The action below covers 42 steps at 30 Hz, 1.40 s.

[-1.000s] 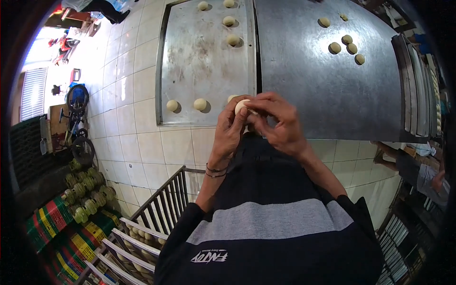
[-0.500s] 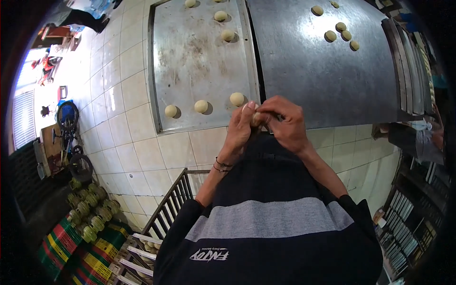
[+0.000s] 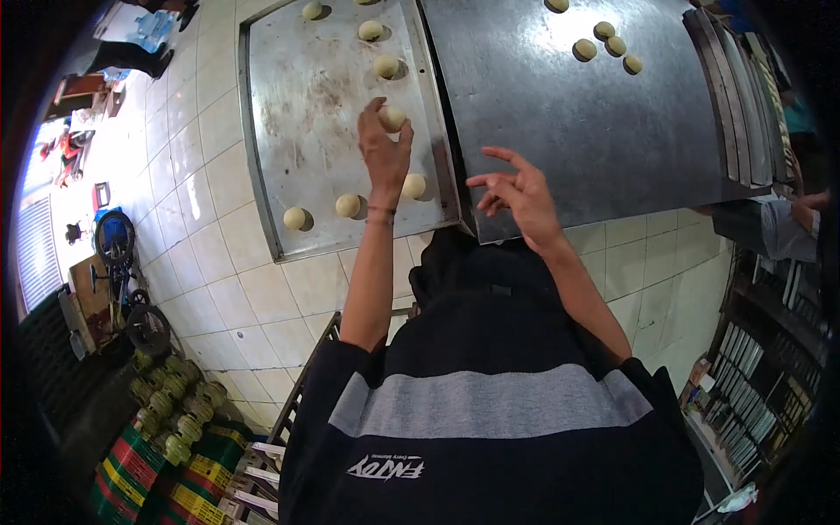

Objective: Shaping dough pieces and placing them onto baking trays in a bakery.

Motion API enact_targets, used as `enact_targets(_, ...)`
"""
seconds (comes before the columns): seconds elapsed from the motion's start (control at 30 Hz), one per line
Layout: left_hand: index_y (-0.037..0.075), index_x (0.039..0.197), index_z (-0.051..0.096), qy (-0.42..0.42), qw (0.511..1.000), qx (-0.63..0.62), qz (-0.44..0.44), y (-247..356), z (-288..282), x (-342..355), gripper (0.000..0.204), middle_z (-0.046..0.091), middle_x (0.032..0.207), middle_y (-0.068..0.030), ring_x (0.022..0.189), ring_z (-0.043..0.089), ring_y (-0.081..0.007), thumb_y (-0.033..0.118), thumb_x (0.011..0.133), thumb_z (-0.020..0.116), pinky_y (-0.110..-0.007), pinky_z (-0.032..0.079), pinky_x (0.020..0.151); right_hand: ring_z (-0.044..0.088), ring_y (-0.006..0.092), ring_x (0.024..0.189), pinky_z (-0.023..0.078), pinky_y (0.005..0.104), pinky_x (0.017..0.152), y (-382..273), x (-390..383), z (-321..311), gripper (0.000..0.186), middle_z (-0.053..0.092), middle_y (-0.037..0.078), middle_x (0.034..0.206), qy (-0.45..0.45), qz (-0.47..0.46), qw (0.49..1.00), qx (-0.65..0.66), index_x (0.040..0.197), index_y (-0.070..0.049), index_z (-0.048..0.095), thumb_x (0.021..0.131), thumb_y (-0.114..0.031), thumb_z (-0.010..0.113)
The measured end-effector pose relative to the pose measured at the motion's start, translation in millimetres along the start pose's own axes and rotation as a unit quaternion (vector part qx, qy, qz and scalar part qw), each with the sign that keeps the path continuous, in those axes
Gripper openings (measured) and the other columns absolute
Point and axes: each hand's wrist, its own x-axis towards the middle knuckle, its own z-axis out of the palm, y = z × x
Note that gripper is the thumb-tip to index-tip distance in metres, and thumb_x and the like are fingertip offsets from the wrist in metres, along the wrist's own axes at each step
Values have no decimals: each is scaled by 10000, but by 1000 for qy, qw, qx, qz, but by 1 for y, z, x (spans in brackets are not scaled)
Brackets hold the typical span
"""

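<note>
My left hand (image 3: 383, 156) is over the metal baking tray (image 3: 293, 140), thumb and fingers curled round a pale dough ball (image 3: 393, 119). Whether the ball rests on the tray or hangs just above it, I cannot tell. Just behind this hand, near the wrist, lies another dough ball (image 3: 414, 185); two more sit along the tray's near edge, and several are farther up. My right hand (image 3: 523, 194) hovers above the near left corner of the dark metal table (image 3: 577, 144), fingers spread and holding nothing.
Several dough balls (image 3: 615, 45) lie at the far side of the metal table. Upright trays (image 3: 722, 96) lean along its right edge. On the left are a bicycle (image 3: 118, 249) and striped crates (image 3: 131, 468). A person's arm (image 3: 809, 210) shows at the right; racks stand below it.
My hands were together on a dough ball at the tray's near right corner. Now the left has carried it up the tray; the right has let go and opened.
</note>
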Motion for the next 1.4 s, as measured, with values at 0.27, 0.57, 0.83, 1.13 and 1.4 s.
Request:
enact_targets(0.27, 36, 1631, 223, -86, 965, 234, 77, -40, 45, -40, 769, 218, 1672, -257, 1550, 204, -431, 238, 993, 603, -496, 191, 1257, 679, 129, 804, 555, 290, 692, 0, -6, -99, 274, 752, 104, 1037, 127, 43, 991, -32, 1269, -2, 651, 1012, -37, 561)
enact_targets(0.57, 34, 1600, 294, -28, 990, 137, -4, 55, 54, -54, 671, 265, 1641, -282, 1526, 264, -428, 190, 1019, 591, -497, 266, 1228, 683, 153, 890, 547, 319, 762, 2, 74, -268, 280, 747, 82, 1067, 71, -49, 970, -226, 1247, 3, 662, 986, -65, 587)
enact_targets(0.83, 47, 1504, 465, -142, 978, 128, -83, 134, 130, -161, 544, 332, 1595, -316, 1492, 303, -486, 202, 1010, 632, -519, 330, 1192, 561, 424, 1253, 478, 485, 1035, -49, 268, -465, 569, 636, 240, 1259, 372, -228, 595, -675, 1404, -54, 551, 975, -415, 650)
enact_targets(1.13, 33, 1487, 490, -85, 953, -98, -275, 200, 154, -200, 499, 469, 1520, -266, 1355, 529, -400, 169, 1026, 625, -466, 445, 1098, 725, 430, 912, 553, 498, 788, -50, 279, -430, 553, 736, 258, 969, 225, -74, 791, -564, 1047, 33, 683, 950, -510, 635)
enact_targets(1.4, -10, 1441, 448, -96, 978, -92, -161, 205, 224, -157, 405, 547, 1361, -236, 1260, 531, -399, 201, 1096, 461, -444, 415, 1068, 626, 326, 1099, 504, 430, 937, 26, 7, -243, 493, 623, 190, 1206, -210, -171, 875, -403, 1336, -25, 577, 891, -136, 757)
